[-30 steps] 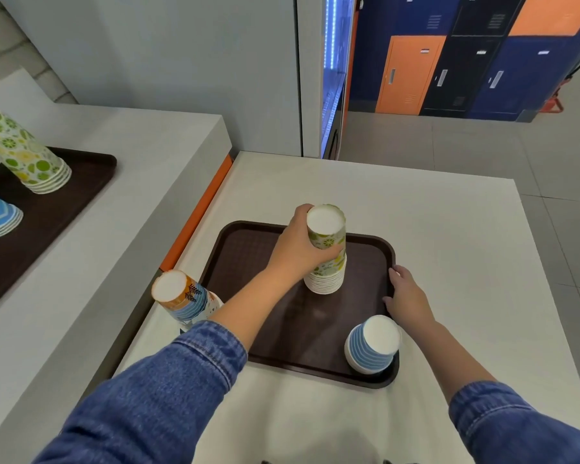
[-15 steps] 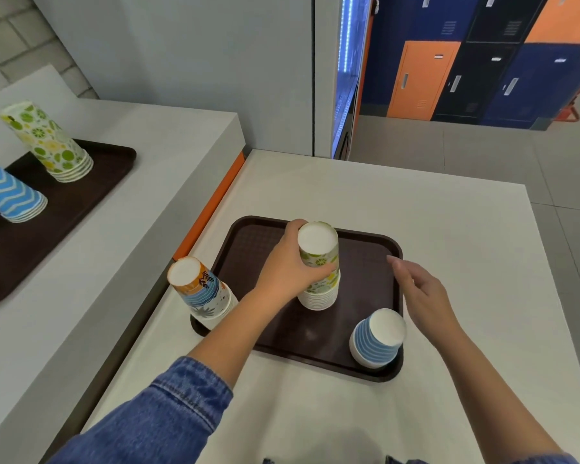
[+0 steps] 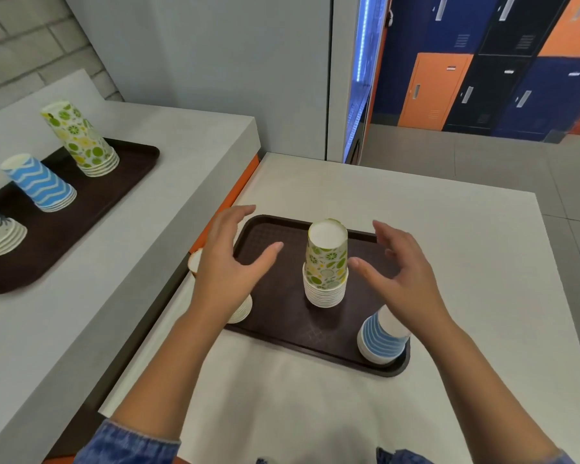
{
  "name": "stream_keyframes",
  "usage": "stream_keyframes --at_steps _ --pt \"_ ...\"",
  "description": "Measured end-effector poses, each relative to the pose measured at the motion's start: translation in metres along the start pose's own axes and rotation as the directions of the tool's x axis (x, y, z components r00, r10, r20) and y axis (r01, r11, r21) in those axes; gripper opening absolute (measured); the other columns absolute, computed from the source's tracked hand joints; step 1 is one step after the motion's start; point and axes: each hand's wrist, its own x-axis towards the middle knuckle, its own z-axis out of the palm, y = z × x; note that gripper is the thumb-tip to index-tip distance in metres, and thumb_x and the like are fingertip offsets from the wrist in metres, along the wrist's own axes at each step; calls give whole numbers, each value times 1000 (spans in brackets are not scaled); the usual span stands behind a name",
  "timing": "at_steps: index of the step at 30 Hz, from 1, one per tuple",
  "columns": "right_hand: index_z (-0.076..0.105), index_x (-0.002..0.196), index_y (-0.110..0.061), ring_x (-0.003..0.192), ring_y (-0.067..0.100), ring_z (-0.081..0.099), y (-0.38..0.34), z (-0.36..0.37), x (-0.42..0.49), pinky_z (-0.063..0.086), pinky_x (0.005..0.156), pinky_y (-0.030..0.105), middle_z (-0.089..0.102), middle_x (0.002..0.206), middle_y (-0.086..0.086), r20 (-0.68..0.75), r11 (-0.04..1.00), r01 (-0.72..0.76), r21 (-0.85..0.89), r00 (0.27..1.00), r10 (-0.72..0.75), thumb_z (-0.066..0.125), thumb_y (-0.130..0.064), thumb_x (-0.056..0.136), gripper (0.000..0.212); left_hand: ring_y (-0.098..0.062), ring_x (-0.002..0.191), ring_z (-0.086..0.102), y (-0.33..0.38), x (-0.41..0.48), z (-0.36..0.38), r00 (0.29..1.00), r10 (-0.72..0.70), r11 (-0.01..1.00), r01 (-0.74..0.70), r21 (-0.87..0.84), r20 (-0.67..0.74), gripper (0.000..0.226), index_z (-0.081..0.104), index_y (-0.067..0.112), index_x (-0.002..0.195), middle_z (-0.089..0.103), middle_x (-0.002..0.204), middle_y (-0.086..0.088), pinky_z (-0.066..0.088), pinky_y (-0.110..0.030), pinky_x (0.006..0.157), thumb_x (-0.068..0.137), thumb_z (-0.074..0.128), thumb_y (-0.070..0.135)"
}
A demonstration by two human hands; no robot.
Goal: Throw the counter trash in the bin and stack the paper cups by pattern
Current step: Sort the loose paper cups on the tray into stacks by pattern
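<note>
- Head view: left hand (image 3: 230, 262) and right hand (image 3: 404, 272) both spread wide, empty, flanking citrus cup stack (image 3: 325, 266) mid-tray (image 3: 275, 242).
- Likely squaring stack: press straight down, avoid blue-striped stack (image 3: 379, 339) near right wrist.

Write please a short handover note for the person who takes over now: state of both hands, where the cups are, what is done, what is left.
Left hand: open, empty, hovering over the near tray's left end.
Right hand: open, empty, just right of the citrus stack.
Near tray: citrus stack upright in the middle; blue-striped stack at its front right corner; a third stack at the left edge, mostly hidden by the left hand.
Far tray on the left counter: citrus, blue zigzag and palm-print stacks.
Done: cups sit sorted by pattern.
Left: perhaps merging matching stacks; no trash or bin in view.
</note>
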Motion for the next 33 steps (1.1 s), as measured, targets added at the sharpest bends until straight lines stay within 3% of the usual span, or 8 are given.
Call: stream_keyframes --at_steps 4,7,12,16,18,21,23,33 --pt "49 133 -27 120 5 47 14 -9 -6 38 101 26 51 131 -8 30 998 -43 -54 999 45 65 -61 70 74 10 113 44 1 -6 -20 994 60 998 -58 28 -97 42 56 26 119 49 121 12 39 -11 97 81 72 31" --pt "49 133 -28 123 5 48 34 -15 -25 39 105 30 52 133 -9 48 983 -157 92 987 154 69 -63 64 80 12 109 46 -4 -16 -27 982 35 999 -35 5 -184 37 55 30 114 47 117 13 41 -8 93 81 70 34" --pt "47 134 -27 126 5 47 60 -11 -53 38 106 29 51 135 -5 97 949 -252 187 966 238 68 -61 56 87 5 104 53 -18 -30 -27 925 -206 968 145 -203 -320 34 51 29 112 51 125 -1 42 3 74 85 69 20" --pt "45 136 -27 126 2 46 73 -6 -62 37 94 8 50 135 -7 149 938 -286 194 954 260 71 -59 51 94 -1 104 53 -34 -37 -24 887 -317 935 234 -265 -335 49 46 15 128 47 129 -2 43 3 71 85 69 16" --pt "45 136 -26 125 5 47 79 -6 -65 38 94 10 50 136 -7 170 930 -303 206 947 271 73 -57 50 96 -4 112 49 -48 -38 -24 863 -385 907 289 -307 -326 59 42 15 134 47 134 -3 45 -2 80 83 71 20" --pt "43 137 -26 125 11 49 88 -4 -67 40 104 27 48 138 -6 189 921 -328 209 938 291 85 -44 59 90 -10 123 44 -77 -38 -23 845 -480 859 400 -319 -235 71 36 21 139 43 141 -4 42 -31 105 79 75 26" --pt "42 137 -27 126 13 49 94 -3 -68 40 101 26 47 139 -7 218 916 -340 213 930 295 86 -38 62 88 -13 130 41 -96 -38 -19 840 -529 824 474 -311 -122 80 31 26 142 39 145 -3 37 -41 110 77 77 28" --pt "49 126 -34 104 -10 56 103 10 -63 46 77 6 58 117 -16 286 899 -388 204 902 325 78 -51 48 86 -16 126 46 -145 -18 -11 815 -492 803 560 -203 305 81 35 27 141 49 135 4 40 -39 107 73 79 23"
